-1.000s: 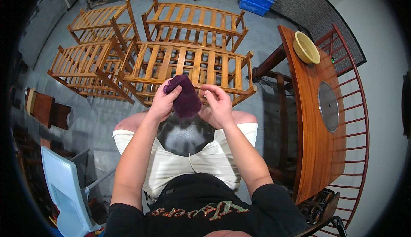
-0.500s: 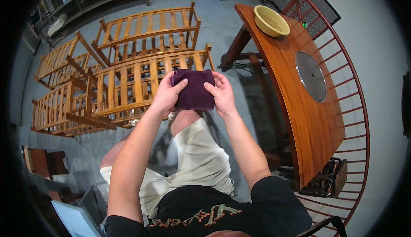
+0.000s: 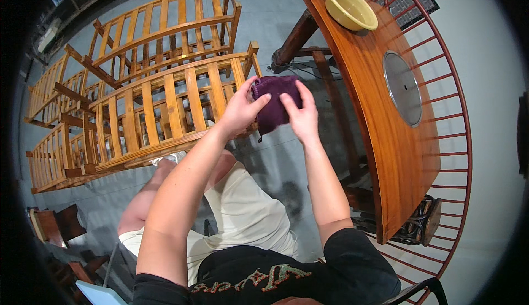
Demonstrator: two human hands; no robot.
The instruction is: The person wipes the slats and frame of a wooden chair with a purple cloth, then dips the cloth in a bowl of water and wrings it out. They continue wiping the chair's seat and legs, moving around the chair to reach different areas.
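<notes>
A folded dark purple cloth [image 3: 274, 106] is held up in front of me between both hands. My left hand [image 3: 242, 106] grips its left edge, thumb on the near face and fingers behind. On the opposite side my right hand [image 3: 302, 109] pinches it the same way, with its thumb lying across the face. A small loop or tag hangs from the cloth's lower left corner. The fingers behind the cloth are partly hidden.
Slatted wooden benches [image 3: 165, 104] stand ahead and to the left. On my right is a wooden table [image 3: 358, 112] with a round metal plate [image 3: 402, 87] set in it and a yellow basin [image 3: 351, 7] at its far end. A red railing [image 3: 460, 112] runs behind the table.
Both hands have shifted right with the cloth, which now looks narrower and tilted, its lower corner hanging. The view has turned, so the benches sit further left.
</notes>
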